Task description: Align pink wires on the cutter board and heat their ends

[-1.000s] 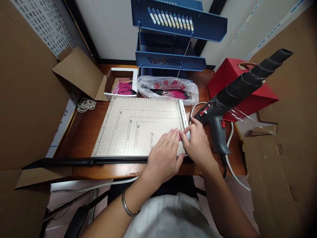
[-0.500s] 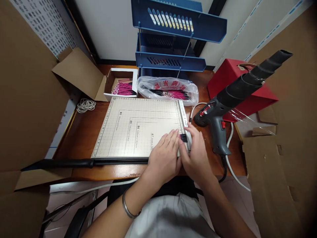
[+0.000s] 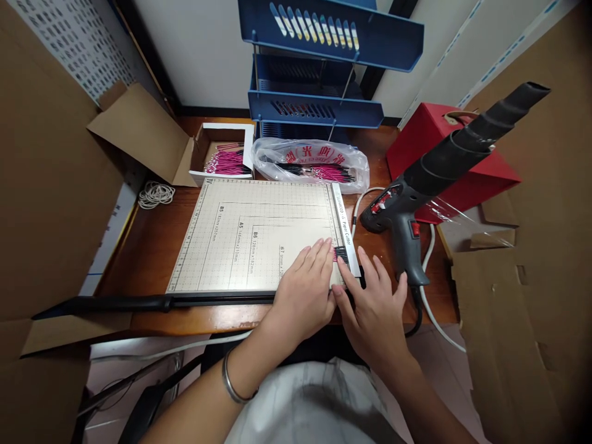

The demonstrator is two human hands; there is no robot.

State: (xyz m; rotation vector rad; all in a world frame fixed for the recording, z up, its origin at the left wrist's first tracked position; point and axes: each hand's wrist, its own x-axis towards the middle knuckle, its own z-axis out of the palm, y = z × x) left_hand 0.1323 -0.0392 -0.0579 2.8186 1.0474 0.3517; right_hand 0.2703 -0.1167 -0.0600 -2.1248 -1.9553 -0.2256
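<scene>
A paper cutter [image 3: 208, 246] with a cream, ruled board lies in front of me. My left hand [image 3: 305, 290] rests flat on its right part, fingers stretched out side by side. Just beyond those fingertips, a small bundle of pink-and-black wires [image 3: 340, 253] shows against the cutter's white guide strip [image 3: 346, 231]; the rest of the bundle is hidden by the hand. My right hand [image 3: 374, 302] is spread at the board's near right corner, its index fingertip close to the wires. Whether that finger touches them, I cannot tell.
Behind the cutter stand a box [image 3: 197, 151] of pink wires, a plastic bag [image 3: 263, 163] with more wires, and a blue tray rack [image 3: 319, 108]. A heat gun [image 3: 407, 209] and a red box [image 3: 462, 185] occupy the right. The cutter's black handle [image 3: 124, 304] extends left.
My right hand has drawn slightly back and right from the wires, and its fingers have spread apart. My left hand keeps its flat place on the board. The view has shifted slightly.
</scene>
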